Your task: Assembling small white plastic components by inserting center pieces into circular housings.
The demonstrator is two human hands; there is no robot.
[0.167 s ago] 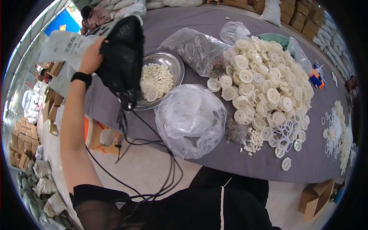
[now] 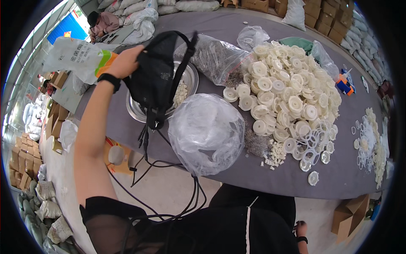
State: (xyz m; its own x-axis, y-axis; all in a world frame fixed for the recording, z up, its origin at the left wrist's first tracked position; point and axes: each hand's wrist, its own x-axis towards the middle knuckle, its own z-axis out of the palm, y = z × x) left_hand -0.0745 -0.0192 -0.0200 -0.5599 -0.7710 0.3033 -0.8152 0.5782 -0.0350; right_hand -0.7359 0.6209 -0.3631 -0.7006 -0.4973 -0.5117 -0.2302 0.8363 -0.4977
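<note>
My left hand (image 2: 128, 62) grips the top edge of a black drawstring bag (image 2: 157, 78), its fingers closed. The bag hangs over a round metal plate (image 2: 133, 111) of small cream plastic pieces (image 2: 181, 94) and hides much of it. Black cords (image 2: 195, 186) run from below the bag toward my clothing. A clear plastic bag (image 2: 207, 135), puffed up and round, sits just right of the black bag at the table edge. Low by my right leg, my right hand (image 2: 301, 229) is small in view, its fingers curled; what they hold, if anything, I cannot make out.
A large heap of cream round plastic parts (image 2: 292, 84) covers the table's right half, with clear rings (image 2: 311, 146) at its front. Behind the plate lies a bag of grey small parts (image 2: 215, 57). An open carton (image 2: 349, 218) stands on the floor. Another person (image 2: 103, 25) sits far left.
My left hand and the black bag have moved right and a little lower, over the plate. The bag's strap now stands out on its right. My right hand has come into view.
</note>
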